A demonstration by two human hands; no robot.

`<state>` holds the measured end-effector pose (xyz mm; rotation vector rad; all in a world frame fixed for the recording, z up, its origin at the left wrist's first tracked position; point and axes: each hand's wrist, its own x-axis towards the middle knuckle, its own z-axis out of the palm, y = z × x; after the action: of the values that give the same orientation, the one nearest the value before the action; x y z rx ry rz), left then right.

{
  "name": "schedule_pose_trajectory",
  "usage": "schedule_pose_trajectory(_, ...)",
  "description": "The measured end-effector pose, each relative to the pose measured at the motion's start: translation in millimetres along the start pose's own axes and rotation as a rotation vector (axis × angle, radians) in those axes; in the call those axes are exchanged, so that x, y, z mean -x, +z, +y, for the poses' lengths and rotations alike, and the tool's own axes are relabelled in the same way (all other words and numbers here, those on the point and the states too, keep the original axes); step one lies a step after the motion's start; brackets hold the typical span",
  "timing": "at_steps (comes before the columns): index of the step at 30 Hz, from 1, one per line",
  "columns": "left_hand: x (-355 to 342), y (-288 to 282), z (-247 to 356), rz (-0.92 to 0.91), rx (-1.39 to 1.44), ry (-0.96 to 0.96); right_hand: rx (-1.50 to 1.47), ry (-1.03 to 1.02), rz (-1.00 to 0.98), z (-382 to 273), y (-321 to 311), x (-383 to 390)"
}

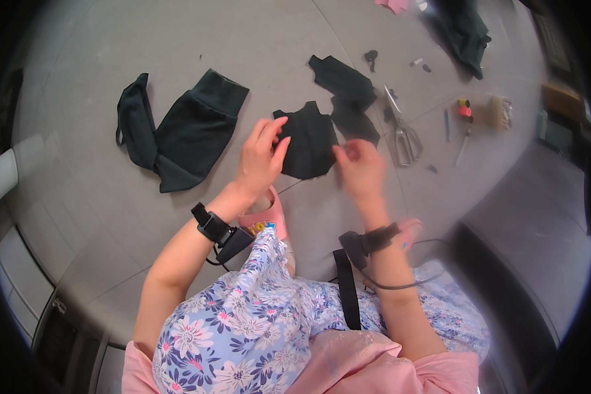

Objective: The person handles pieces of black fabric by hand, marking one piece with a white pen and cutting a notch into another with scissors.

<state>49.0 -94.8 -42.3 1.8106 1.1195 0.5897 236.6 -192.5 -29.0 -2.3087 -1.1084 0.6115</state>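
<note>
A small dark green cut piece of fabric lies flat on the grey floor between my hands. My left hand is at its left edge, thumb and fingers apart, with nothing visible between them. At the right edge my right hand is slightly blurred, its thumb and fingers curled together in a pinch. Whatever the pinch holds, if anything, is too small to make out. Just behind and to the right, another dark green fabric piece lies spread, close to the first one.
Left lies a larger dark green garment part with a ribbed band. To the right are scissors, thread spools, a blue pen and a slim tool. More dark cloth lies far right. My pink slipper is near.
</note>
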Motion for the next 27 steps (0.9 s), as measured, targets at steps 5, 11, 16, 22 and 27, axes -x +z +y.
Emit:
schedule_pose_trajectory(5,-47,14,5,-0.012,-0.005,0.265,0.082,0.013,-0.011,-5,12,16)
schedule_pose_trajectory(11,-67,6,11,-0.433,-0.235,0.115,-0.012,-0.143,0.095,-16,15,15)
schedule_pose_trajectory(16,-71,-22,33,-0.267,0.215,0.259,-0.265,-0.424,0.129,-27,-11,13)
schedule_pose_trajectory(22,-55,-22,-20,-0.166,-0.032,0.349,-0.205,-0.497,-0.165,-24,19,29)
schedule_pose_trajectory(27,-40,-23,-26,0.015,-0.17,0.355,-0.277,-0.553,-0.2,-14,26,40)
